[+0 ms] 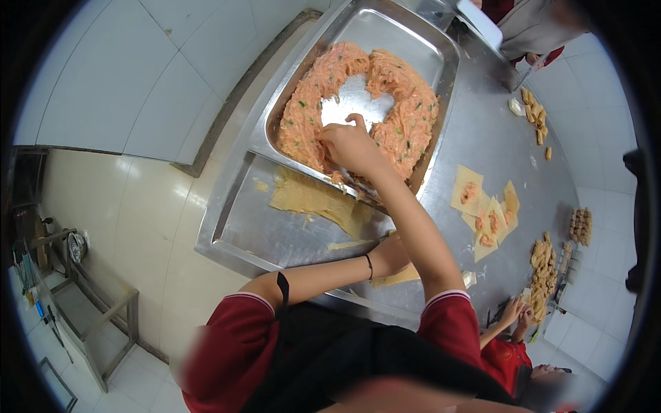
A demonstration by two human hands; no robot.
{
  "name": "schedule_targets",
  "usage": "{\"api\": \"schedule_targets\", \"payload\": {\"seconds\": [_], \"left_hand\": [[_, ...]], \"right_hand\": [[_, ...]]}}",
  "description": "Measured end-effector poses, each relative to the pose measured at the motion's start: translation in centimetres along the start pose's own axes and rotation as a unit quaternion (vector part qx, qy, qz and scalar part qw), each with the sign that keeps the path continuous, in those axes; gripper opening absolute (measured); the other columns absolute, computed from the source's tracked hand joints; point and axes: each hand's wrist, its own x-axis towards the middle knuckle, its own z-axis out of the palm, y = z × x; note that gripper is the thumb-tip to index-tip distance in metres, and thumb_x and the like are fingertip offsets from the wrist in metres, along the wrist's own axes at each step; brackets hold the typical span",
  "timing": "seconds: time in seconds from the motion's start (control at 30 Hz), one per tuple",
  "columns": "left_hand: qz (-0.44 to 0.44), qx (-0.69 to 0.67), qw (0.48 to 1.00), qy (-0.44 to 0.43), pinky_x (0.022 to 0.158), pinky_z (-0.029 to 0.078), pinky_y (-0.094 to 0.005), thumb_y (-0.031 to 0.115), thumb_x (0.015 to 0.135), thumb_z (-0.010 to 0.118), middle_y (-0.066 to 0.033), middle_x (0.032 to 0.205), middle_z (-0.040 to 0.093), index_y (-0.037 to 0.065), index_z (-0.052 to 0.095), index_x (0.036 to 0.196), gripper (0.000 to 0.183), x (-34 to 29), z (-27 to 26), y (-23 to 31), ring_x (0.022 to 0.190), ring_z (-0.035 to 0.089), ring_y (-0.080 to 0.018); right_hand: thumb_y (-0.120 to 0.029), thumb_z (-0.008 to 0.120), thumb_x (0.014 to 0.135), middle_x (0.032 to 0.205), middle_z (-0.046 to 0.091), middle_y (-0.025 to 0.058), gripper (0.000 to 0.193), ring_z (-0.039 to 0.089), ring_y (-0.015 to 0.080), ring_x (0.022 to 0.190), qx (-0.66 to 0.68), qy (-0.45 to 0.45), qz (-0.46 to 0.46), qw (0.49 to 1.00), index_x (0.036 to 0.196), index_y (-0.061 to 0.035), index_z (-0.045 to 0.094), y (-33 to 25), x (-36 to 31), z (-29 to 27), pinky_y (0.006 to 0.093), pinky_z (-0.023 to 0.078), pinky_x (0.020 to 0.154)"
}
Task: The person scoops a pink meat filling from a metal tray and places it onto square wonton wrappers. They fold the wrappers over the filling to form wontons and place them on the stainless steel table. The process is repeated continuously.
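A deep steel tray (358, 19) holds a mound of pink-orange minced filling (406, 103) flecked with green, pushed up around a bare middle. My right hand (348, 146) reaches into the tray, its fingers curled into the filling at the left side. My left hand (390, 256) rests low by the table's near edge, beside a thin yellow wrapper sheet (401, 277). My right forearm crosses over it and hides its fingers. More yellow wrapper sheets (320, 199) lie just below the tray, partly under its rim.
On the steel table (509, 144), wrappers topped with filling (487, 221) lie to the right. Finished rolls (542, 272) are heaped farther right, near a co-worker's hands (513, 313). Another person (544, 31) stands at the far right corner. A metal-framed stand (103, 323) is on the left floor.
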Motion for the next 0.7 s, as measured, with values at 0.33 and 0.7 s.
{"api": "schedule_targets", "payload": {"seconds": [0.33, 0.7], "left_hand": [[0.063, 0.116, 0.991, 0.031, 0.101, 0.035, -0.0421, 0.024, 0.074, 0.066, -0.0117, 0.113, 0.058, 0.004, 0.061, 0.106, 0.038, -0.6, 0.5, -0.6, 0.116, 0.047, -0.0279], [0.103, 0.143, 0.982, 0.063, 0.102, 0.034, -0.0406, 0.026, 0.075, 0.066, -0.0094, 0.111, 0.059, 0.006, 0.062, 0.103, 0.034, -0.6, 0.3, -0.7, 0.114, 0.048, -0.0259]], "right_hand": [[-0.019, 0.049, 0.093, 0.086, 0.067, 0.0012, 0.020, 0.061, 0.0175, 0.080, 0.078, -0.175, 0.054, 0.980, 0.092, -0.0113, 0.067, -0.4, -1.7, -1.8, 0.0426, 0.022, 0.103], [-0.031, 0.056, 0.093, 0.076, 0.069, 0.0062, 0.030, 0.065, 0.0176, 0.073, 0.194, -0.172, 0.161, 0.952, 0.091, -0.0052, 0.069, -1.7, -2.7, -3.1, 0.0337, 0.047, 0.077]]}}
